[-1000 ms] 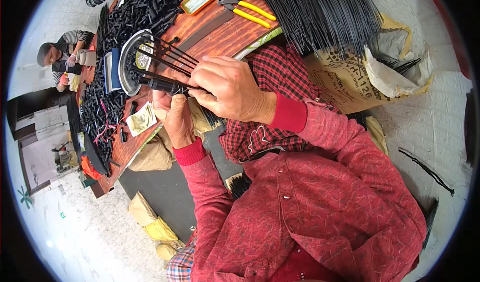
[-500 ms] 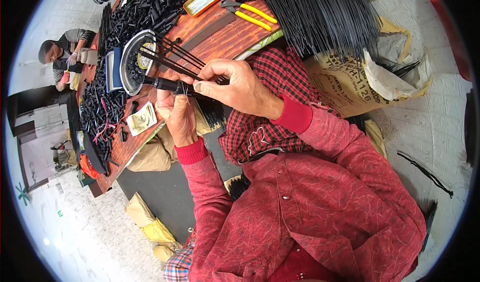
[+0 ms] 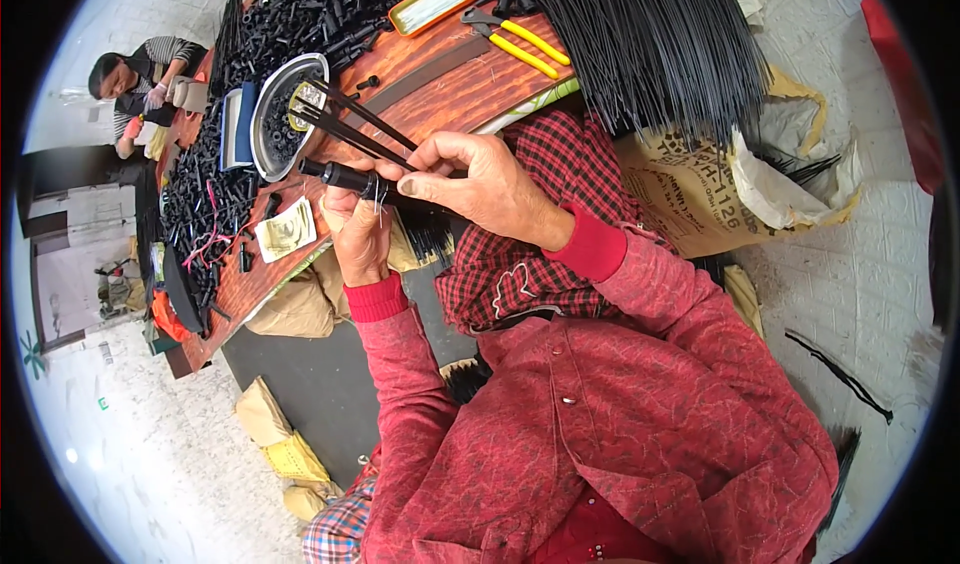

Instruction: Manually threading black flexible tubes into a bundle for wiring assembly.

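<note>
Left hand [image 3: 358,226], centre-left of frame: closed, thumb and fingers gripping black tube [image 3: 350,177]; tube roughly level, one end toward the left. Right hand [image 3: 488,186], just right of it: thumb and bent forefinger pinching thin black rods [image 3: 360,129], which slant to upper left and reach in front of metal tray [image 3: 261,154]. Fine wire [image 3: 380,204] at tube's right end, between the two hands.

Bench [image 3: 425,92], upper left to top centre, reddish wood grain. On it: heap of black parts [image 3: 330,4], yellow-handled pliers [image 3: 525,44], orange-rimmed dish [image 3: 400,24] of pale sticks, blue box [image 3: 238,129] left of the metal tray.

Writing: brown sack [image 3: 690,199], right of centre, has big dark printed letters and numbers, partly legible, folded and bent by the lens. Pale paper slip [image 3: 285,230], left of the hands, carries a dark printed picture; any text too small. Brand marks on pliers: cannot tell.

Dense bundle of black strands [image 3: 640,44] top right, above sack. Co-worker [image 3: 150,89] at upper left.
</note>
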Action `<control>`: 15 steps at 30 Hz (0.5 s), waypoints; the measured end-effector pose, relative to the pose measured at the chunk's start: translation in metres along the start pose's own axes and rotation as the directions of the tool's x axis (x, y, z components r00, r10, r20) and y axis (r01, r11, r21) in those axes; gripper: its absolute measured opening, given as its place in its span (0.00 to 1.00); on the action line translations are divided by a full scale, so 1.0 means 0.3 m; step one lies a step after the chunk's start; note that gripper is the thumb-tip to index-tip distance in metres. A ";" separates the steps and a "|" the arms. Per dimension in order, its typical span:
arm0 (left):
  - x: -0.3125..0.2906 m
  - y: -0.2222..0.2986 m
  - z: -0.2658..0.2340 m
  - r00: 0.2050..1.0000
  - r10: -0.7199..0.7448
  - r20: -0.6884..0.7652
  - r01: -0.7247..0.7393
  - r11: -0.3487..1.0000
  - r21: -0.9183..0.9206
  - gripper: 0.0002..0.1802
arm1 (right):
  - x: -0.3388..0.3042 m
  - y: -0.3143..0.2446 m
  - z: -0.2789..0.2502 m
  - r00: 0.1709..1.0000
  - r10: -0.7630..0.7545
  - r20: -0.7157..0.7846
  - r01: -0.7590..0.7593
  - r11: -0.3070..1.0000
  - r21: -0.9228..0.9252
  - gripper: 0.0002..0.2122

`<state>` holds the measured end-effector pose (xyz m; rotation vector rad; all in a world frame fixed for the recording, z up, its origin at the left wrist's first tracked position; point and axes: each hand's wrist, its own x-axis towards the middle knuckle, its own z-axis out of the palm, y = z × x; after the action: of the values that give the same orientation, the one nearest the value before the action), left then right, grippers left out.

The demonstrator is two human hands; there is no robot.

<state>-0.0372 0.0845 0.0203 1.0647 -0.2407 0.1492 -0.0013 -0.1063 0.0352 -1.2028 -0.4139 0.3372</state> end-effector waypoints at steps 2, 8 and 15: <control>-0.006 0.001 -0.019 0.999 -0.034 0.003 0.034 0.999 -0.039 0.25 | -0.003 0.003 0.007 1.000 0.014 0.015 -0.015 1.000 0.024 0.07; -0.009 -0.002 -0.043 0.999 -0.031 0.027 0.033 0.995 -0.090 0.23 | -0.015 0.016 0.022 1.000 -0.015 -0.012 0.015 0.999 -0.037 0.07; -0.016 -0.004 -0.080 0.998 -0.024 0.062 0.035 0.984 -0.176 0.24 | -0.025 0.005 0.033 0.985 -0.137 -0.105 0.124 0.985 -0.118 0.08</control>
<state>-0.0387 0.1049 0.0068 0.8964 -0.2868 0.0677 -0.0128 -0.1011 0.0358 -1.2900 -0.4160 0.1337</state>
